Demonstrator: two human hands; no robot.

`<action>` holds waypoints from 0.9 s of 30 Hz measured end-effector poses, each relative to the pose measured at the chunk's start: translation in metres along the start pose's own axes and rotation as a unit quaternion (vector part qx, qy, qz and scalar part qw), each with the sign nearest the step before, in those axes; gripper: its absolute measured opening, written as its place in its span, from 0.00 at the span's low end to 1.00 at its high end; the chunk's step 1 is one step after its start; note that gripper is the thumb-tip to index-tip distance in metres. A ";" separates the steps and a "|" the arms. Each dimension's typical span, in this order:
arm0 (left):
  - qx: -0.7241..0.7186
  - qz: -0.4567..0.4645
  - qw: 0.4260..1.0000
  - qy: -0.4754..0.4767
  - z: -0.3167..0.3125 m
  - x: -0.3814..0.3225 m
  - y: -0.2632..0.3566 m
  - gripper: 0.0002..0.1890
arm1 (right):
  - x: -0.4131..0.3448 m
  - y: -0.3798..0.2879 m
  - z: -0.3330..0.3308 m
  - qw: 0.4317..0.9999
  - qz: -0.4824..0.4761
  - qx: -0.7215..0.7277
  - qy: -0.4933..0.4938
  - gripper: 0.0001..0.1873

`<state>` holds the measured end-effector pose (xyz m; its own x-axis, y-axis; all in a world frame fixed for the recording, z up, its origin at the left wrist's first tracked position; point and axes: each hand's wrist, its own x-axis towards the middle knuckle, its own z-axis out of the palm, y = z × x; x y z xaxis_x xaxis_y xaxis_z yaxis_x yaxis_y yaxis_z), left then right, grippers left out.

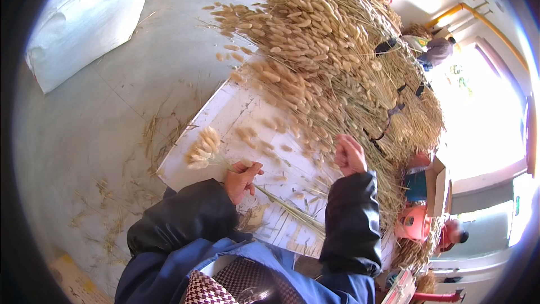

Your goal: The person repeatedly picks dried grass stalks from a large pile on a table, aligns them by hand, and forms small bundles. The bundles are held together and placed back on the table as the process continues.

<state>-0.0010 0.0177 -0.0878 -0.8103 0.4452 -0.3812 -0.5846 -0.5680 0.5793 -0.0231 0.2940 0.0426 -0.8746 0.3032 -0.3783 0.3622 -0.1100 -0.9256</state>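
My left hand grips a small bunch of dried bunny tail grass by its stems. The fluffy heads fan out to the left, and the long stems run down to the right over a white board. One more fluffy head shows at my left fingers. My right hand is over the board's right side, beside the large heap of dried bunny tail grass. Its fingers are curled and slightly blurred; whether a stem is between them cannot be made out.
Loose heads and stem bits lie on the board. A white sack stands on the floor at upper left, with straw scraps below it. A pink bucket and a cardboard box are at right. Other people are farther off.
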 end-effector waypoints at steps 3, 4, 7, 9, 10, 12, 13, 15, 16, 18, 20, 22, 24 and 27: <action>-0.009 0.001 1.000 -0.007 -0.001 0.001 0.000 0.08 | -0.008 0.020 -0.020 0.951 -0.052 -0.299 -0.048 0.08; 0.000 0.000 1.000 -0.004 -0.002 0.001 0.001 0.08 | -0.017 0.038 -0.021 0.840 -0.135 -0.523 -0.041 0.07; -0.012 0.013 1.000 -0.004 -0.002 0.001 0.000 0.08 | -0.044 0.069 -0.046 0.757 -0.176 -0.619 -0.112 0.05; -0.017 0.012 1.000 -0.002 -0.001 0.000 -0.001 0.08 | -0.067 0.079 -0.071 0.754 -0.188 -0.627 -0.048 0.06; -0.017 0.009 1.000 0.005 -0.001 -0.001 -0.001 0.09 | -0.078 0.079 -0.084 0.718 -0.157 -0.677 0.026 0.06; -0.006 -0.009 1.000 0.022 0.000 0.000 -0.001 0.10 | -0.103 0.066 -0.116 0.693 -0.130 -0.691 0.160 0.06; -0.012 -0.008 1.000 0.022 0.000 -0.001 -0.001 0.10 | -0.116 0.059 -0.128 0.683 -0.088 -0.689 0.227 0.07; -0.014 -0.008 0.999 0.034 0.001 0.000 -0.002 0.10 | -0.141 0.050 -0.137 0.601 0.080 -0.693 0.390 0.10; -0.011 -0.010 0.999 0.036 0.000 0.000 -0.003 0.10 | -0.142 0.051 -0.131 0.610 0.003 -0.693 0.384 0.11; -0.009 -0.013 0.999 0.032 -0.001 0.001 -0.003 0.09 | -0.134 0.058 -0.100 0.599 -0.062 -0.698 0.387 0.11; -0.027 -0.014 0.999 0.018 -0.002 0.001 -0.003 0.09 | -0.115 0.061 -0.054 0.681 -0.120 -0.680 0.243 0.11; -0.014 -0.009 1.000 0.017 -0.003 0.000 -0.002 0.09 | -0.085 0.069 0.004 0.746 -0.306 -0.581 0.115 0.05; -0.008 -0.001 1.000 0.002 -0.003 -0.002 -0.002 0.08 | -0.058 0.079 0.060 0.817 -0.270 -0.506 0.054 0.06; 0.004 0.002 1.000 -0.022 -0.003 -0.005 0.002 0.07 | -0.028 0.085 0.104 0.710 -0.289 -0.643 -0.018 0.04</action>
<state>0.0015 0.0125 -0.0870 -0.8100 0.4732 -0.3464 -0.5806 -0.5648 0.5864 -0.0015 0.1775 -0.0271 -0.9961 -0.0794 0.0377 -0.0844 0.9838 -0.1581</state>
